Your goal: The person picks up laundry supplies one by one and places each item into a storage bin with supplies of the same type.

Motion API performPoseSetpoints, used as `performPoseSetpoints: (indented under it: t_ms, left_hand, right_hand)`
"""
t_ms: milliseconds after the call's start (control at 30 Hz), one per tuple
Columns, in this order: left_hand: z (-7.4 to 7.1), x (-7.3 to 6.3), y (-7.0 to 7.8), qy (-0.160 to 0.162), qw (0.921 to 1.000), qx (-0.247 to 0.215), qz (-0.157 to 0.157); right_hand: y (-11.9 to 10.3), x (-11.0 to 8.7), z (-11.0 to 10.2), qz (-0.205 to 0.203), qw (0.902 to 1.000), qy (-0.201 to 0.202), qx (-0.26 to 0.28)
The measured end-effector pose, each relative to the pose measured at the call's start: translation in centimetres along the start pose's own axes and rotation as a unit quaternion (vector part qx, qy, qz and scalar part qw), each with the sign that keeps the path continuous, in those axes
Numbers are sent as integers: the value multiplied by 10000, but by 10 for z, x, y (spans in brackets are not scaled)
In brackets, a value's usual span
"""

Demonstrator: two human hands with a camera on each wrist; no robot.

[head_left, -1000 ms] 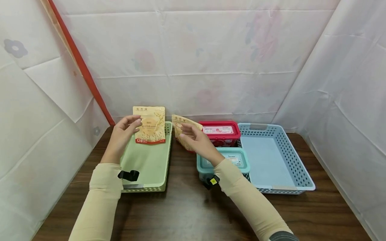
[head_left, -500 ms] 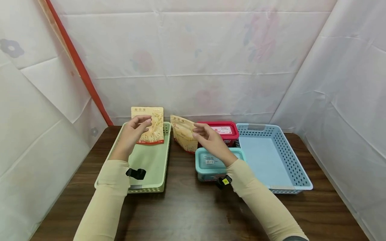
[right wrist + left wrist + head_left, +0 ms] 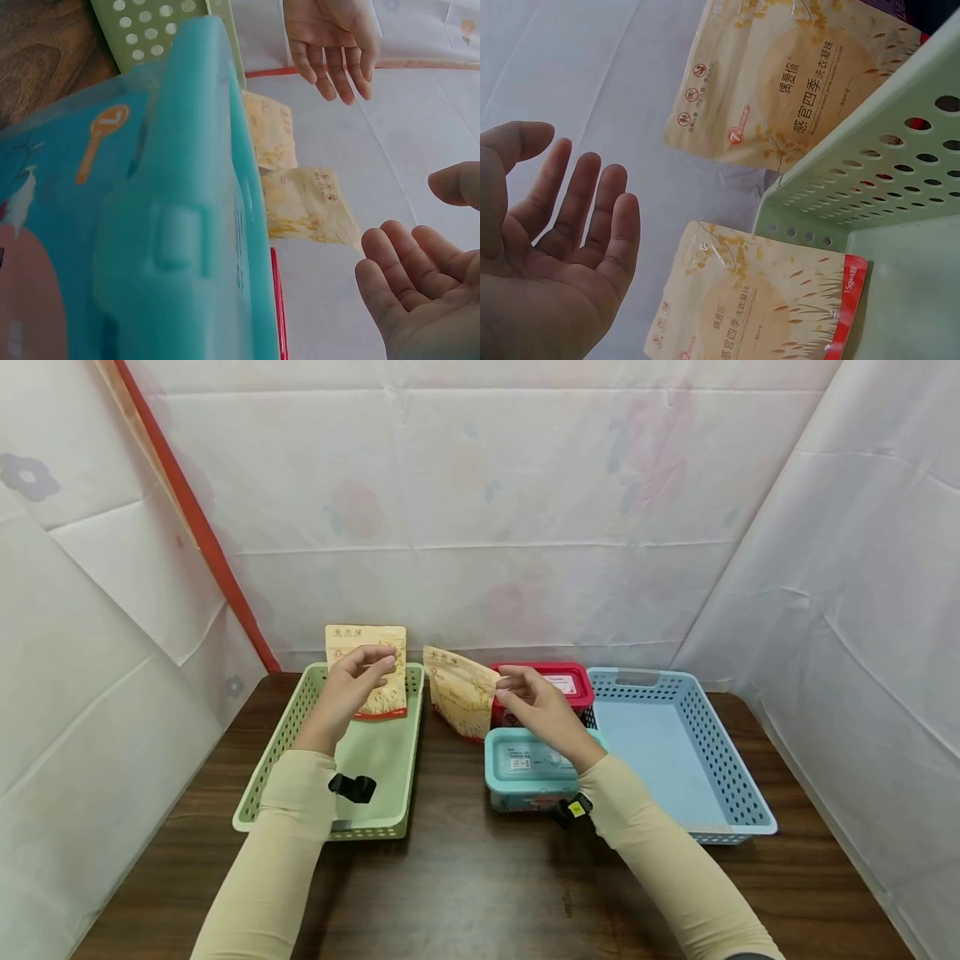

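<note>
Hovering over the green basket (image 3: 382, 752), the left hand (image 3: 343, 700) is hanging loose, its thumb standing apart from its lightly bent fingers, and it is holding nothing. Behind it, one pale yellow pouch (image 3: 765, 296) is standing in the far end of that basket, leaning back and rising above the rim. The right hand (image 3: 547, 714) is also hanging loose, thumb and fingers parted, and it is holding nothing either. Its fingertips are coming level with the right edge of a second yellow pouch (image 3: 459, 693); whether they are touching it, one cannot tell. That pouch is standing tilted on the dark wooden table (image 3: 465, 877), between the green basket and a red box (image 3: 566, 681). A teal box (image 3: 528, 764) is sitting in front of the red one, below the right wrist, and a blue basket (image 3: 648, 735) is lying just right of both boxes.
</note>
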State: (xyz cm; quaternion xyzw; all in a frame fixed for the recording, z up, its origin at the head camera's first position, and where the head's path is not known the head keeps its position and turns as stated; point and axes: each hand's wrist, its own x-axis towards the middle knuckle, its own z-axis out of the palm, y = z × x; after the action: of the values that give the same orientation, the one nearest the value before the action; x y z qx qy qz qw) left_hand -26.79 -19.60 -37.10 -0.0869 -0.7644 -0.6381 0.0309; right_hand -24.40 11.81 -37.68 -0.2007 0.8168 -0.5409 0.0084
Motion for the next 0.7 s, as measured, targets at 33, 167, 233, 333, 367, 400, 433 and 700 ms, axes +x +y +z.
performPoseSetpoints:
  t_ms: [33,167,233,333,367,400,433,700]
  left_hand:
    - [1,1,-1,-19,10000,16,2]
    - [3,4,-3,-72,9999,106,-21]
    - [5,5,-4,-98,9999,92,-71]
    - [7,8,-5,-107,9999,24,-131]
    - [9,9,-6,-124,9998,33,-135]
    - [10,10,-6,-133,9998,49,-140]
    - [11,11,-7,-132,9998,50,-151]
    - [16,23,-16,-118,9992,101,-364]
  right_hand:
    - [0,0,-1,23,10000,-8,-3]
    - [2,1,-2,88,10000,8,-39]
    - [3,2,-3,125,9999,24,-64]
    - [5,4,-4,211,9997,66,-125]
    - [6,4,-4,245,9995,82,-164]
    - [7,5,-5,283,9993,108,-201]
    - [7,5,-6,312,9992,121,-233]
    - [11,7,-9,505,9977,122,-428]
